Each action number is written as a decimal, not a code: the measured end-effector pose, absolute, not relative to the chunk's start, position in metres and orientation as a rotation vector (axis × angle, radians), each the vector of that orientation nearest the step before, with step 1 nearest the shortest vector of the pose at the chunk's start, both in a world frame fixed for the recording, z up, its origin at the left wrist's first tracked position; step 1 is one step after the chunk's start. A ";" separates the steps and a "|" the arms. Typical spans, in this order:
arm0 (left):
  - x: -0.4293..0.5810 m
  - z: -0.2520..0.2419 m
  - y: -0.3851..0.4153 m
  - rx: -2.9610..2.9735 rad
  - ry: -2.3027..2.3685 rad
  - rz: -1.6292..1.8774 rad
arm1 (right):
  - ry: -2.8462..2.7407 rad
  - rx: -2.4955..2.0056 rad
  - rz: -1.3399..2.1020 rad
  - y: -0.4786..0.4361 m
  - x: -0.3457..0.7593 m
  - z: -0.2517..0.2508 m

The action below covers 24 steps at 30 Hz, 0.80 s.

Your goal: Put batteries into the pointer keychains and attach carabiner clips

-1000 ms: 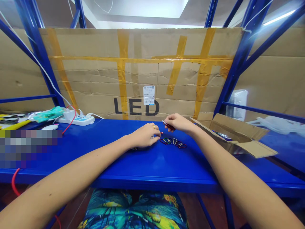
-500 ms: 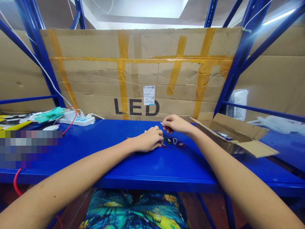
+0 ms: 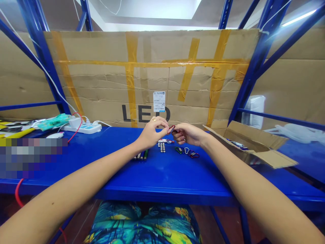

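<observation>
My left hand (image 3: 154,131) pinches a small red carabiner (image 3: 172,128) between thumb and forefinger, above the table. Facing it, my right hand (image 3: 190,133) is closed with curled fingers round a small dark red metal tube, mostly hidden; the carabiner meets its fingertips. Below the hands lies a silver tube with a red carabiner (image 3: 166,141). Small round silver pieces (image 3: 162,147) sit in rows in front of it. Several coloured carabiners (image 3: 186,151) form a line to the right. Dark, white and green tubes (image 3: 141,155) lie side by side, partly behind my left forearm.
An open cardboard box (image 3: 250,140) with blue and silver items stands right. At the left are a white power strip (image 3: 87,128) with cables, a teal packet (image 3: 54,122) and other packets. A large cardboard sheet (image 3: 101,81) stands behind the blue table (image 3: 162,181).
My left hand has lifted from the table and moved up with a red carabiner, meeting my right hand. The rows of silver pieces and the tubes have come into sight.
</observation>
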<state>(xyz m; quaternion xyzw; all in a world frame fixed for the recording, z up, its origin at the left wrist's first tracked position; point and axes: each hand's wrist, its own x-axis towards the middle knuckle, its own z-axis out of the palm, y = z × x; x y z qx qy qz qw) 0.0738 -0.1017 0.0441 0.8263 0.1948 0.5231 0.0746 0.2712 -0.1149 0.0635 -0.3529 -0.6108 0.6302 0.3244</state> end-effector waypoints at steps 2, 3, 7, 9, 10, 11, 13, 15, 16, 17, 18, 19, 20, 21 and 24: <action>0.075 0.042 -0.100 2.344 0.586 1.600 | -1.598 -0.795 1.683 -0.118 0.269 0.064; 0.077 0.040 -0.099 2.277 0.590 1.611 | -1.613 -0.749 1.656 -0.119 0.267 0.064; 0.082 0.034 -0.096 2.070 0.633 1.599 | -1.721 -0.752 1.322 -0.117 0.261 0.058; 0.083 0.033 -0.096 2.018 0.674 1.550 | -1.829 -0.822 1.012 -0.114 0.259 0.053; 0.083 0.033 -0.096 1.992 0.698 1.521 | -1.905 -0.863 0.809 -0.112 0.258 0.051; 0.083 0.034 -0.097 1.965 0.721 1.482 | -1.982 -0.896 0.600 -0.111 0.258 0.050; 0.081 0.037 -0.098 1.927 0.761 1.367 | -2.114 -0.931 0.259 -0.109 0.259 0.049; 0.079 0.040 -0.098 1.936 0.806 1.244 | -2.206 -0.930 0.077 -0.109 0.260 0.049; 0.077 0.042 -0.099 1.950 0.830 1.190 | -2.233 -0.931 0.028 -0.110 0.260 0.049; 0.076 0.043 -0.099 1.963 0.848 1.145 | -2.246 -0.936 -0.012 -0.110 0.260 0.050; 0.075 0.044 -0.099 1.971 0.856 1.102 | -2.251 -0.944 -0.046 -0.111 0.261 0.051; 0.074 0.044 -0.099 1.969 0.850 1.059 | -2.251 -0.954 -0.073 -0.111 0.261 0.051; 0.074 0.045 -0.099 1.957 0.827 1.020 | -2.250 -0.962 -0.092 -0.111 0.261 0.051; 0.074 0.044 -0.098 1.937 0.795 0.987 | -2.248 -0.966 -0.103 -0.111 0.261 0.051; 0.075 0.042 -0.096 1.866 0.720 0.964 | -2.245 -0.962 -0.073 -0.111 0.261 0.051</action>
